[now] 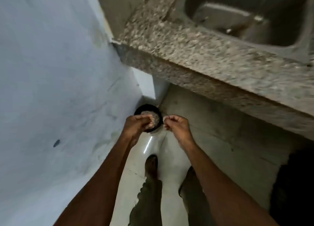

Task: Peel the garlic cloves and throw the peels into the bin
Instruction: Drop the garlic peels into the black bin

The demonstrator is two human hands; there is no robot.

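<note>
I am standing over the bin [148, 117] on the floor, left hand [136, 124] and right hand [175, 124] apart, fingers curled pinching what look like peels; next, I judge, is letting them drop in.

Bin [147, 112] partly behind hands [158, 124].

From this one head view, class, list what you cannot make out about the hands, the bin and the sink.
- Left hand: its curled fingers hide anything held.
- Right hand: something pale shows at the fingertips, too small and blurred to name.
- Bin: the left hand covers its near side; contents blurred.
- Sink: cut off by the top and right edges, blurred.
</note>
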